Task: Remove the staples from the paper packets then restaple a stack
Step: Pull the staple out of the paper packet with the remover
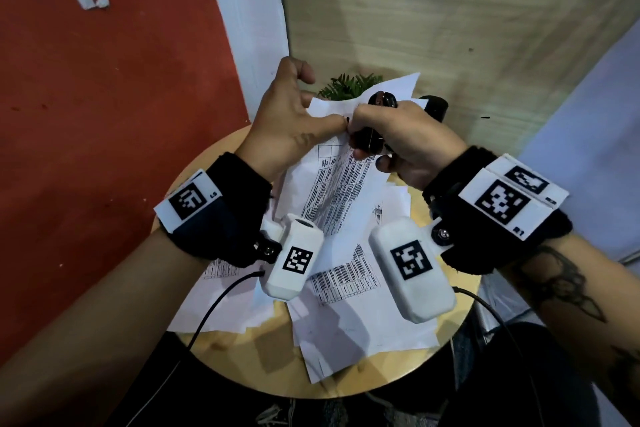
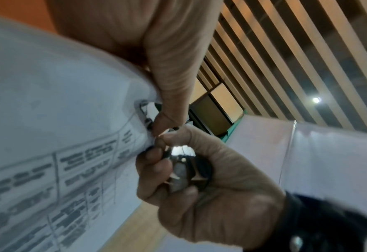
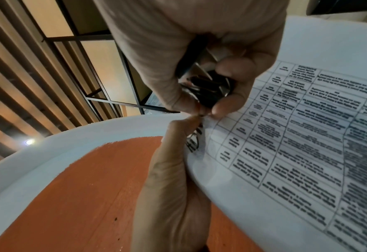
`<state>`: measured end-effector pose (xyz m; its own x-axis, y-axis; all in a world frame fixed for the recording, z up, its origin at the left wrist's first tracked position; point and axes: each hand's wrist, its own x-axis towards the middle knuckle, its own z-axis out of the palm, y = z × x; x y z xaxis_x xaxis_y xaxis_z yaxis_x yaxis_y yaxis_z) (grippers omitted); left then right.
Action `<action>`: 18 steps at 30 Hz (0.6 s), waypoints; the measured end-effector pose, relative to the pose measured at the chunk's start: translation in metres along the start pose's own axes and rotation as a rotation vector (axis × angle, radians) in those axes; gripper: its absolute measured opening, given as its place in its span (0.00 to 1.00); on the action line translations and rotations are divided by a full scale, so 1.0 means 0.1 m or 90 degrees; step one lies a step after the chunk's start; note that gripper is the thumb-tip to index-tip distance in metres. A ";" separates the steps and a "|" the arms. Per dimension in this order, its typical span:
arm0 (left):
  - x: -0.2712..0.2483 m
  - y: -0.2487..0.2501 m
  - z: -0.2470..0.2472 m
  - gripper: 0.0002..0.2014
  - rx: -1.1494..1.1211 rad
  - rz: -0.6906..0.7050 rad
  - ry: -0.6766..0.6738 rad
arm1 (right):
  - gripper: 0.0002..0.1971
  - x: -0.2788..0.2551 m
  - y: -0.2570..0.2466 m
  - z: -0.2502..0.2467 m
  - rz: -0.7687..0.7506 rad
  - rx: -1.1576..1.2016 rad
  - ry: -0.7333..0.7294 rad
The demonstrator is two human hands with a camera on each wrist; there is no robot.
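I hold a printed paper packet (image 1: 332, 191) up above the round table. My left hand (image 1: 330, 120) pinches its top corner between thumb and fingers. My right hand (image 1: 360, 133) grips a black staple remover (image 1: 379, 102) right at that corner, touching the left thumb. In the left wrist view the left thumb (image 2: 171, 88) presses the packet (image 2: 49, 102), and the remover's metal claws (image 2: 182, 168) show inside the right fist. The right wrist view shows the remover (image 3: 208, 88) over the packet (image 3: 307, 136) corner. The staple itself is too small to make out.
Several loose printed sheets (image 1: 349, 319) lie scattered over the wooden round table (image 1: 263, 367). A black tool, perhaps the stapler (image 1: 434, 107), and a small green plant (image 1: 349, 85) stand at the table's far side. A red wall (image 1: 104, 149) is on the left.
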<state>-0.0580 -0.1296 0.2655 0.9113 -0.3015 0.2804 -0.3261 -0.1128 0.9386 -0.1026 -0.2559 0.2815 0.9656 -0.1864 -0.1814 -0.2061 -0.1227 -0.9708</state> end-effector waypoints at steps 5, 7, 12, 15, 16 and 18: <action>-0.07 0.00 0.02 0.22 0.133 0.120 -0.016 | 0.09 0.04 0.00 -0.03 0.120 0.093 -0.064; -0.10 -0.01 0.04 0.22 0.162 0.169 -0.027 | 0.10 0.04 0.00 -0.05 0.148 0.129 -0.087; -0.07 -0.06 0.00 0.23 0.182 0.165 -0.008 | 0.07 0.03 0.07 -0.01 0.066 0.130 -0.023; 0.00 -0.06 -0.07 0.27 0.176 0.117 0.020 | 0.10 0.02 0.16 0.08 -0.085 0.066 0.068; 0.02 -0.06 -0.09 0.27 0.176 0.112 0.025 | 0.12 0.03 0.20 0.11 -0.142 0.045 0.097; 0.03 -0.07 -0.11 0.26 0.172 0.109 0.027 | 0.12 0.07 0.27 0.18 -0.234 -0.004 0.155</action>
<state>-0.0503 -0.1197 0.2620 0.8450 -0.2989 0.4434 -0.5258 -0.3131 0.7909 -0.0985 -0.2434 0.2508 0.9095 -0.3537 0.2184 0.1418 -0.2299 -0.9628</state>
